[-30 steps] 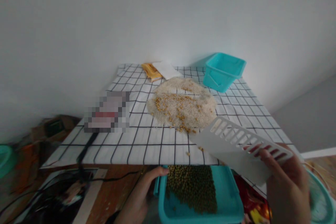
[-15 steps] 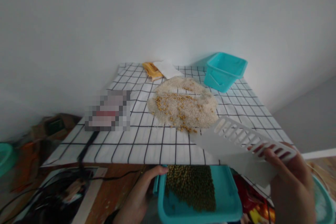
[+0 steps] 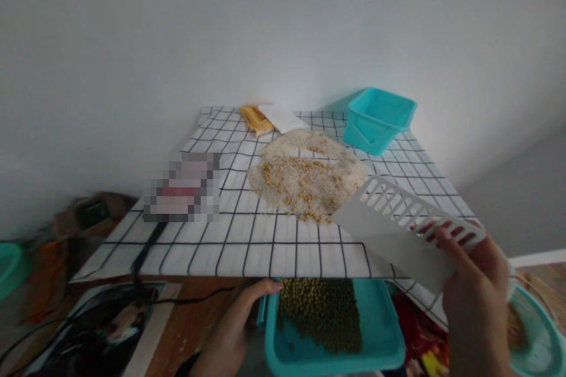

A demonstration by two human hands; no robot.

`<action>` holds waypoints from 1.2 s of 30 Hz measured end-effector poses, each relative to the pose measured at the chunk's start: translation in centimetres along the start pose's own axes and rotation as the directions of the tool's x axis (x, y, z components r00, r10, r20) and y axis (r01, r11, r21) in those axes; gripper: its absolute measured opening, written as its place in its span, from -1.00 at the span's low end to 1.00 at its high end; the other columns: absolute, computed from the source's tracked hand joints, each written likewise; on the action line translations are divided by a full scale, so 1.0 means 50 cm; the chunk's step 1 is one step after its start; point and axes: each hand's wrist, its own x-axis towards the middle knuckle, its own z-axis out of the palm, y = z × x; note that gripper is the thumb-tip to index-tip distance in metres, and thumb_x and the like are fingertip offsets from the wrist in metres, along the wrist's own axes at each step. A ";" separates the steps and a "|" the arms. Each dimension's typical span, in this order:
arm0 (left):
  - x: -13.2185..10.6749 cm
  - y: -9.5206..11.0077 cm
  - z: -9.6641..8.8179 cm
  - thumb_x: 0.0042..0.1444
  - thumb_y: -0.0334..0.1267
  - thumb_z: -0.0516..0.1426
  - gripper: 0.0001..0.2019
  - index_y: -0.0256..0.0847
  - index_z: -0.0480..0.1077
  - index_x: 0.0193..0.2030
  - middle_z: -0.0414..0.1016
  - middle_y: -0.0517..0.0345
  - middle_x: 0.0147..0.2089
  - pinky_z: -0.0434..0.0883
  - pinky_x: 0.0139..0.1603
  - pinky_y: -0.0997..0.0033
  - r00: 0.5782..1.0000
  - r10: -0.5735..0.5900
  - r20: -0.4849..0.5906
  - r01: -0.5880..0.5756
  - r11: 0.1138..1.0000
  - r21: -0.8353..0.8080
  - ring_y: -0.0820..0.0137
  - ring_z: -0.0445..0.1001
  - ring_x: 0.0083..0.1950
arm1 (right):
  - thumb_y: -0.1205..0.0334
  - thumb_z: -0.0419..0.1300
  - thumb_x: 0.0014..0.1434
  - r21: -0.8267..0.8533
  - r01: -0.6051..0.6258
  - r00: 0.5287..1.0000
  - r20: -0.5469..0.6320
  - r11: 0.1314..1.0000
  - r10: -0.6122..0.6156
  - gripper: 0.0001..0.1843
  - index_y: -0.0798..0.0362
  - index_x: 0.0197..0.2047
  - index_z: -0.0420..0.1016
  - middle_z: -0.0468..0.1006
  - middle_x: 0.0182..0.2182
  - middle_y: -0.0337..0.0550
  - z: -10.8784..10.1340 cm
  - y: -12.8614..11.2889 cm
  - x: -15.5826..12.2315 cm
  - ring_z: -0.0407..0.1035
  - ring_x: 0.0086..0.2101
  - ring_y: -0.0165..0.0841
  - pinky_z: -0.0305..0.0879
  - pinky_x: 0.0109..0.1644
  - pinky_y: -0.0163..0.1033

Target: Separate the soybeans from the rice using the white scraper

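Observation:
My left hand (image 3: 236, 324) grips the left rim of a turquoise bin (image 3: 389, 336), thumb over the edge, just below the table's front edge. Small greenish-yellow beans (image 3: 322, 312) lie inside, mostly toward the back and left. In my right hand (image 3: 473, 283) is a flat white slotted plastic scraper (image 3: 393, 230), fingers wrapped round its slotted edge. Its left corner reaches the near right side of a spread pile of pale grains (image 3: 305, 182) mixed with yellow beans (image 3: 309, 197). Whether the scraper touches the tabletop I cannot tell.
The table wears a white checked cloth (image 3: 247, 253). A turquoise bucket (image 3: 375, 123) stands at the back right, near the wall. A yellow packet (image 3: 256, 119) and a white sheet (image 3: 283, 116) lie behind the pile. Lower right stands another turquoise container (image 3: 537, 330). A blurred-out object (image 3: 183, 188) sits left.
My right hand has raised the scraper slightly and shifted it a little left, over the pile's near right edge. My left hand and the bin have hardly moved.

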 end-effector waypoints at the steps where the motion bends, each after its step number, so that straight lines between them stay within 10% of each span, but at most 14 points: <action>1: -0.005 0.003 0.002 -0.08 -0.12 0.32 -0.90 0.00 0.69 -0.43 0.75 0.11 -0.24 0.53 -0.11 0.20 1.000 0.018 -0.014 -0.018 1.000 0.005 0.10 0.59 -0.12 | 0.15 0.46 -0.02 0.004 0.008 1.000 0.000 1.000 -0.008 -0.75 0.05 -0.36 0.51 0.59 -0.40 -0.25 0.002 0.004 0.003 0.47 -0.37 -0.37 0.32 -0.28 -0.29; 5: -0.016 0.004 0.002 -0.24 -0.23 0.38 -0.85 0.04 0.69 -0.42 0.75 0.20 -0.18 0.49 0.03 0.27 0.981 0.193 -0.001 -0.193 0.981 0.031 0.13 0.57 -0.03 | 0.13 0.48 -0.06 0.029 0.035 0.999 0.019 0.999 -0.036 -0.71 0.06 -0.40 0.48 0.58 -0.42 -0.24 0.008 0.014 0.011 0.49 -0.36 -0.34 0.34 -0.27 -0.26; 9: -0.008 0.004 0.001 -0.06 -0.17 0.31 -0.90 -0.06 0.68 -0.44 0.72 0.12 -0.34 0.52 -0.19 0.23 1.000 0.005 0.025 -0.005 1.000 -0.023 0.18 0.58 -0.25 | 0.13 0.50 -0.09 0.030 0.031 0.999 0.026 0.999 -0.031 -0.70 0.05 -0.39 0.49 0.59 -0.43 -0.24 0.010 0.009 0.009 0.49 -0.39 -0.36 0.33 -0.33 -0.30; 20: -0.012 0.020 0.016 -0.03 -0.19 0.30 -0.90 -0.10 0.67 -0.43 0.71 0.15 -0.35 0.51 -0.19 0.26 0.998 -0.063 0.023 0.065 0.996 -0.064 0.23 0.57 -0.28 | 0.12 0.46 0.00 -0.035 0.003 0.995 0.100 0.999 0.000 -0.76 0.04 -0.38 0.52 0.60 -0.44 -0.20 0.012 -0.021 -0.015 0.46 -0.46 -0.35 0.31 -0.38 -0.27; 36: -0.007 -0.026 -0.036 -0.14 -0.31 0.33 -0.75 0.12 0.70 -0.30 0.75 0.21 -0.13 0.49 0.04 0.27 0.919 0.387 0.078 -0.394 0.908 0.145 0.15 0.58 -0.08 | 0.10 0.46 -0.01 -0.061 -0.028 0.999 0.026 0.998 0.029 -0.74 0.04 -0.33 0.54 0.58 -0.46 -0.24 -0.010 -0.017 -0.018 0.41 -0.50 -0.38 0.24 -0.45 -0.31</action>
